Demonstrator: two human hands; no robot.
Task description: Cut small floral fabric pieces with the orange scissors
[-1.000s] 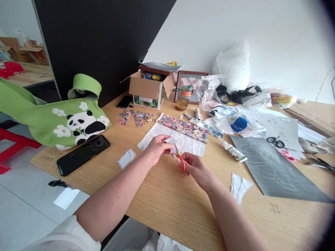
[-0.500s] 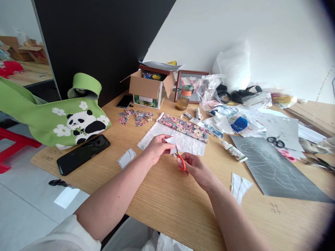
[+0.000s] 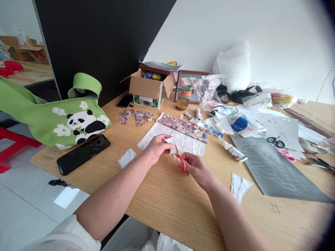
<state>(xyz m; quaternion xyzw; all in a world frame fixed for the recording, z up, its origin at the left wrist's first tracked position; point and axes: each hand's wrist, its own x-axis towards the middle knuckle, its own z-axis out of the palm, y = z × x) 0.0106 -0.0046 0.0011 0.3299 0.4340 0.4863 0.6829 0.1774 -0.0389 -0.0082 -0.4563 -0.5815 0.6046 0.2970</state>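
My left hand [image 3: 158, 148] pinches a small white piece [image 3: 171, 142], paper or fabric, above the table. Orange-handled scissors [image 3: 182, 162] are in my right hand [image 3: 193, 166], with their blades against the right edge of that piece. Below and behind my hands lies a white cloth [image 3: 149, 136] with a folded floral fabric strip [image 3: 183, 127] along its far side. A small white cut piece with a drawn curve [image 3: 126, 158] rests left of my left forearm. Another white fabric scrap [image 3: 240, 187] lies right of my right forearm.
On the left are a black phone [image 3: 83, 154] and a green panda bag [image 3: 54, 122]. Floral scraps [image 3: 142, 118], an open carton [image 3: 146, 90] and a jar [image 3: 183, 99] stand farther back. A glue bottle [image 3: 234, 151], a grey sheet [image 3: 277, 170] and black-handled scissors [image 3: 276, 142] lie right.
Almost nothing differs. Both hands stay in place, with the scissors still at the white piece; the blades look at most slightly shifted.
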